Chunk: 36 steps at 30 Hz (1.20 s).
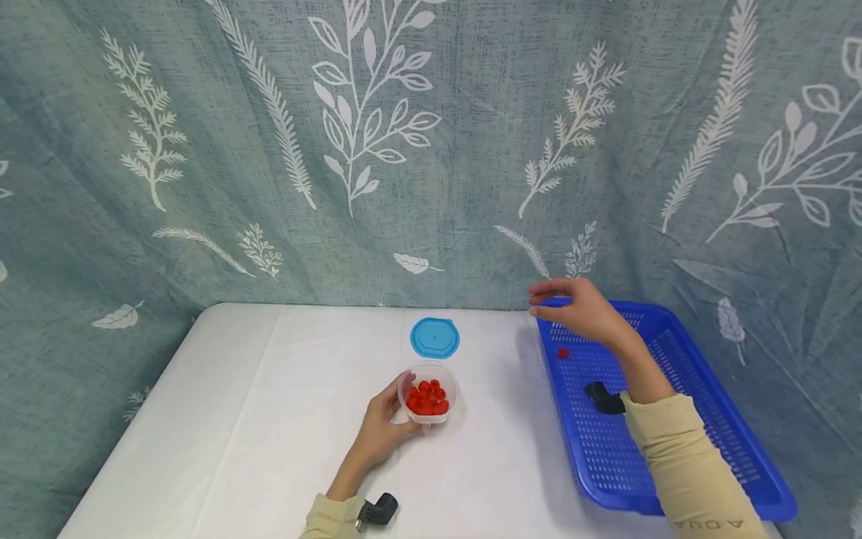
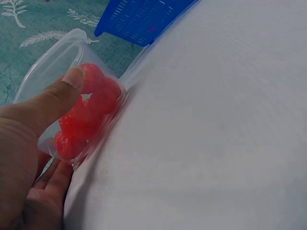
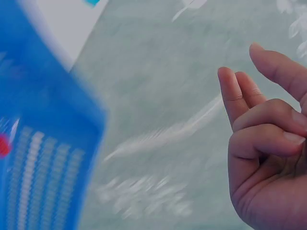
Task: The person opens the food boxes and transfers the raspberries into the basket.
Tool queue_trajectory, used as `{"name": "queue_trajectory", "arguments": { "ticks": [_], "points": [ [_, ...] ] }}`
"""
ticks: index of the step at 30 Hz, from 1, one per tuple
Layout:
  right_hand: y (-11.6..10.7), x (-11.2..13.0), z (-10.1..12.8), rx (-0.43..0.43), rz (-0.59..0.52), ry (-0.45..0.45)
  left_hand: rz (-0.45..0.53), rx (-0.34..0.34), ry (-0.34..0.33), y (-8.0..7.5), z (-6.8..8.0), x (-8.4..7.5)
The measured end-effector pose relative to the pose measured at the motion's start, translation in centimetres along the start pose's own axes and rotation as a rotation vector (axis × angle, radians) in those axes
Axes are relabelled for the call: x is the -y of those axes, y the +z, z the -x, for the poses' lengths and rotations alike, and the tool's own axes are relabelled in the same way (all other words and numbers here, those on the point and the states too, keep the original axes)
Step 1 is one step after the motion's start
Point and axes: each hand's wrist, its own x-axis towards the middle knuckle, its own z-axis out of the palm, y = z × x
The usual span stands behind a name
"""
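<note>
My left hand (image 1: 385, 430) grips a small clear plastic tub (image 1: 452, 391) by its side, with the thumb at the near wall. Inside the tub lie several glossy red round pieces (image 1: 426, 400), whose exact kind I cannot tell. In the left wrist view the thumb presses the tub's wall beside the red pieces (image 2: 91, 108). My right hand (image 1: 592, 313) hovers over the far left corner of a blue plastic basket (image 1: 571, 449). Its thumb and forefinger stand apart with nothing between them, as the right wrist view confirms. A single red piece (image 1: 563, 352) lies in the basket.
A round blue lid (image 1: 435, 338) lies on the white-covered table (image 1: 269, 419), behind the tub. The perforated basket takes up the table's right side. A green leaf-patterned cloth (image 1: 465, 150) hangs at the back and around the sides.
</note>
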Motion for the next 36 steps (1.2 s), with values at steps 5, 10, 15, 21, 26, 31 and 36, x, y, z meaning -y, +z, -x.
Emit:
{"name": "queue_trajectory", "arguments": {
  "ticks": [5, 10, 15, 21, 26, 31, 36],
  "points": [
    [1.7, 3.7, 0.1, 0.012, -0.053, -0.023, 0.024, -0.006, 0.006, 0.1, -0.2, 0.1],
    [3.8, 6.3, 0.8, -0.046, -0.145, -0.054, 0.0, -0.004, 0.003, -0.1, -0.3, 0.1],
    [6.4, 7.8, 1.9, -0.077, -0.215, -0.064, -0.013, -0.007, -0.003, -0.1, -0.2, 0.1],
    [11.0, 6.4, 2.6, -0.1, -0.316, -0.083, -0.019, 0.001, -0.007, 0.2, -0.1, 0.1],
    [16.5, 4.2, 2.6, -0.13, -0.388, 0.009, 0.002, -0.004, 0.003, 0.2, -0.1, 0.0],
    [20.9, 2.1, 3.1, -0.128, -0.334, 0.075, 0.007, -0.01, 0.019, 0.2, -0.1, 0.1],
    [23.0, 1.0, 3.4, -0.117, -0.248, 0.091, 0.018, -0.009, 0.006, 0.2, -0.1, 0.2]
  ]
}}
